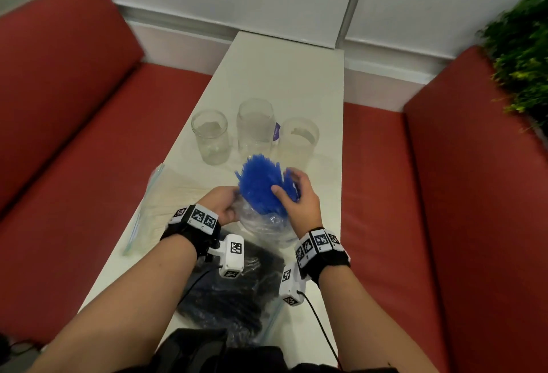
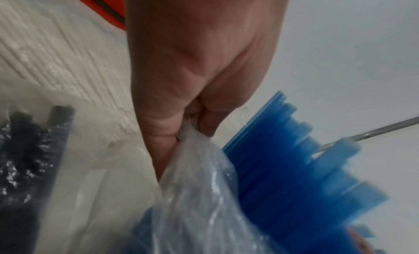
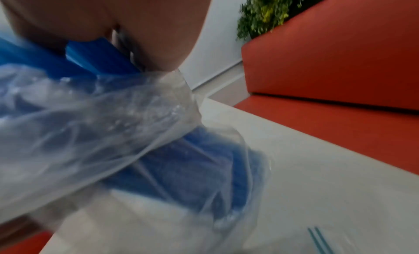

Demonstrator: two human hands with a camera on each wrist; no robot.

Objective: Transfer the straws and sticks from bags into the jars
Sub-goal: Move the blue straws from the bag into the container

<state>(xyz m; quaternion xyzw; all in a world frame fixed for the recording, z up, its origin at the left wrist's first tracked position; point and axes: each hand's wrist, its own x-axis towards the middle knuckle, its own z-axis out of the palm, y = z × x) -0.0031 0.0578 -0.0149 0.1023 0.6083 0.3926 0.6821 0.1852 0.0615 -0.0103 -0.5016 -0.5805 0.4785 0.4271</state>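
A bundle of blue straws (image 1: 260,185) stands half out of a crumpled clear bag (image 1: 262,224) over the white table (image 1: 296,81). My right hand (image 1: 292,194) curls round the bundle from the right. My left hand (image 1: 226,203) pinches the bag's plastic (image 2: 192,146) at the left, beside the blue straws (image 2: 294,168). In the right wrist view the blue straws (image 3: 99,59) rise from the clear bag (image 3: 90,125) under my palm. Three clear jars stand in a row behind: left jar (image 1: 211,138), middle jar (image 1: 256,125), right jar (image 1: 298,142).
A bag of pale sticks (image 1: 160,194) lies flat at the table's left edge. A bag of black straws (image 1: 234,298) lies near my body under my wrists. Red benches (image 1: 74,135) flank the table on both sides. A green plant (image 1: 522,55) is at the far right.
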